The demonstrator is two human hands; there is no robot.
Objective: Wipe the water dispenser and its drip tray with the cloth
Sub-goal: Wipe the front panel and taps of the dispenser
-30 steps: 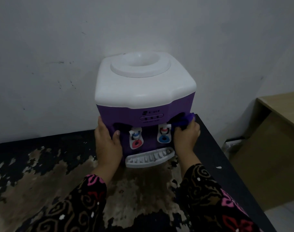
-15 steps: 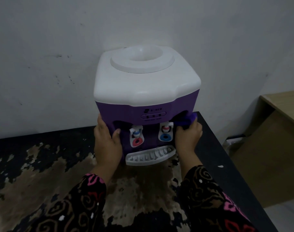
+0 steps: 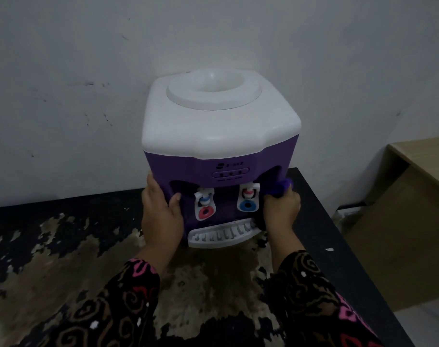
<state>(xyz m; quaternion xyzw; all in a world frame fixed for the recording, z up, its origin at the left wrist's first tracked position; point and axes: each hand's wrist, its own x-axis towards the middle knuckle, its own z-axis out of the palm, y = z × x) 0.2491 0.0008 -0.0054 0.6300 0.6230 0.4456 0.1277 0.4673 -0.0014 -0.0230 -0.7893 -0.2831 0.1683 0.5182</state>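
The water dispenser is standing at the far side of the dark, patchy surface, against the white wall, its purple front facing the person. The left hand is bracing it at the left front corner, fingers wrapping round the side and the thumb hooking onto the edge of the tap recess. The right hand is holding the purple cloth bunched tightly in its fingers and pressing it against the right front corner of the purple body, just beside the blue-ringed tap and above the right end of the drip tray.

By my reading the job is sitting somewhere in its middle: the cloth is working the right edge of the front now. The white top is looking clean, though whether the cloth is the reason I cannot tell. The recess round the red-ringed tap and the left side under the bracing hand are probably waiting their turn. The drip tray is sitting at the near foot of the dispenser, the bunched cloth seemingly above rather than on it, and faint dark marks are showing among its slats, so it is most likely waiting to be wiped
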